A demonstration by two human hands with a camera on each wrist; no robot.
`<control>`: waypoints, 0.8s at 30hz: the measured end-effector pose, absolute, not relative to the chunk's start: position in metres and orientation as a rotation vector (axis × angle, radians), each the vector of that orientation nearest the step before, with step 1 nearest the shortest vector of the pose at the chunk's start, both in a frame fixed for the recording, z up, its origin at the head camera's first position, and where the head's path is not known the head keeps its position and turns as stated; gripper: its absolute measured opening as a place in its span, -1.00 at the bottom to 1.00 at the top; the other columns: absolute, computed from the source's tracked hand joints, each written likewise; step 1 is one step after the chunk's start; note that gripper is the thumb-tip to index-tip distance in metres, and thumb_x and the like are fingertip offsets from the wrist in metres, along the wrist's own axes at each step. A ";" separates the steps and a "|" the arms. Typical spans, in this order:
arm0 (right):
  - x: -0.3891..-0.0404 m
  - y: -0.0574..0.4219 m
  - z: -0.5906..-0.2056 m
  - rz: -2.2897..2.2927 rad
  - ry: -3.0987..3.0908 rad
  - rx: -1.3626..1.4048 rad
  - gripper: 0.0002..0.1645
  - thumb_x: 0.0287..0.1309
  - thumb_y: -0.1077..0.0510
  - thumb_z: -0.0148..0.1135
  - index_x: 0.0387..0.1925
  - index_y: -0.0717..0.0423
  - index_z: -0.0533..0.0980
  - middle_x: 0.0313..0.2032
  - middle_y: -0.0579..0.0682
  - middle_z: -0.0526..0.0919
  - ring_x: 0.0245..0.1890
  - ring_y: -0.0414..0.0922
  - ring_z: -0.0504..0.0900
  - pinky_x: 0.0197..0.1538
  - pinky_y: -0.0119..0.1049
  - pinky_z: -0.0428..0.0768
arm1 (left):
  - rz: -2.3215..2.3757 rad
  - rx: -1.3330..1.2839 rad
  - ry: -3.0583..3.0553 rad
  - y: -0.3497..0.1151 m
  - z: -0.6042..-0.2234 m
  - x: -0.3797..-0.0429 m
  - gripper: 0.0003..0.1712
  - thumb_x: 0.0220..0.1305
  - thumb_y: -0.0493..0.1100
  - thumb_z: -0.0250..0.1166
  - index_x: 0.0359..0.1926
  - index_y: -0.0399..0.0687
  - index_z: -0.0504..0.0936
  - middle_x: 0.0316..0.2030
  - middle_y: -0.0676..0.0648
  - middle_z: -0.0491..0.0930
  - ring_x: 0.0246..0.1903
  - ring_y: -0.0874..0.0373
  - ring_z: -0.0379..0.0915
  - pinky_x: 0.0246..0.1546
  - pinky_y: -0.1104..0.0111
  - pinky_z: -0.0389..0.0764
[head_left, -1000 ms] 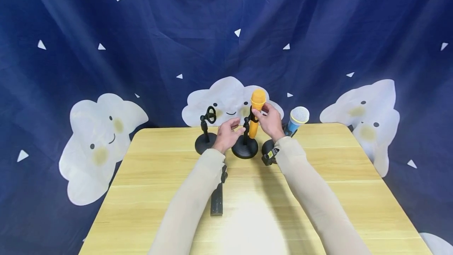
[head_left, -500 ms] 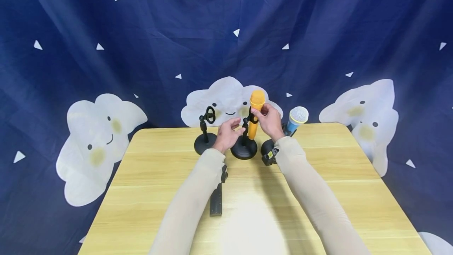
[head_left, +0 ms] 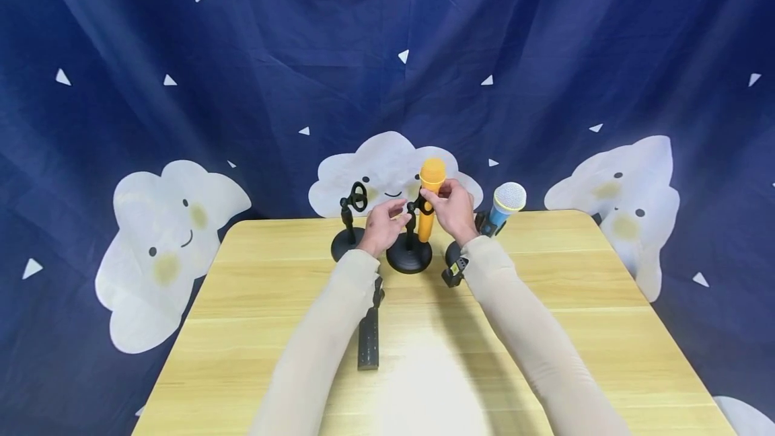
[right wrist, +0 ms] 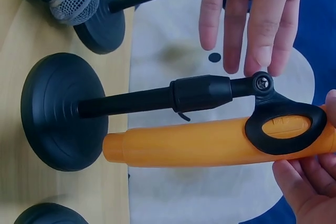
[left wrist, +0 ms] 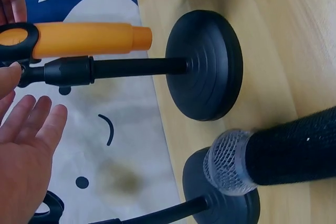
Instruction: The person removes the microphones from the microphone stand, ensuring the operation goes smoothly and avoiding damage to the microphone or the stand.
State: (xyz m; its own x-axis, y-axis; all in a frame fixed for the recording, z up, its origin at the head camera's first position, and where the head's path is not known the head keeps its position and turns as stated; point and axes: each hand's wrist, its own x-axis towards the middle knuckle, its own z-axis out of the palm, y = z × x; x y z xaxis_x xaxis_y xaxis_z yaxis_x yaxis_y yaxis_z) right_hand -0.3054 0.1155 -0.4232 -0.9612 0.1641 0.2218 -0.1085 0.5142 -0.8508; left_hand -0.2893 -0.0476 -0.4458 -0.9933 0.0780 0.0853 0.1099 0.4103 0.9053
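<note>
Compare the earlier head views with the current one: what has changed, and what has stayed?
The orange round-headed microphone and the black round-based stand ringing it have shifted slightly left, the right hand moving with them. The left hand has also edged left. Nothing was newly gripped or released: the right hand holds the orange microphone throughout. The blue microphone with white mesh head and black microphone stayed put.

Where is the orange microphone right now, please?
In the head view, the orange microphone is just right of centre, in the middle stand, held by the right hand.
</note>
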 end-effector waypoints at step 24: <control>-0.304 0.106 -0.422 1.407 -2.477 -0.030 -0.49 0.17 -0.06 0.44 -0.06 0.25 0.54 -0.18 0.14 0.70 -0.14 0.05 0.66 -0.03 -0.09 0.63 | -1.577 -0.124 -2.644 -0.043 -0.440 -0.303 -0.68 0.41 -0.28 0.25 0.14 -0.08 0.69 0.01 -0.14 0.69 -0.04 0.03 0.63 -0.08 0.30 0.69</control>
State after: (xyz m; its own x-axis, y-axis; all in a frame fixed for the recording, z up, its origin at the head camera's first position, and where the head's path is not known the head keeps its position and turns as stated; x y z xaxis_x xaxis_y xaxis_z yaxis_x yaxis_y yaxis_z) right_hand -0.3038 0.1061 -0.4222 -0.9571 0.1604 0.2412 -0.1250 0.5225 -0.8434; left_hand -0.3029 -0.0433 -0.4395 -0.9949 0.0377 0.0933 0.1000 0.4733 0.8752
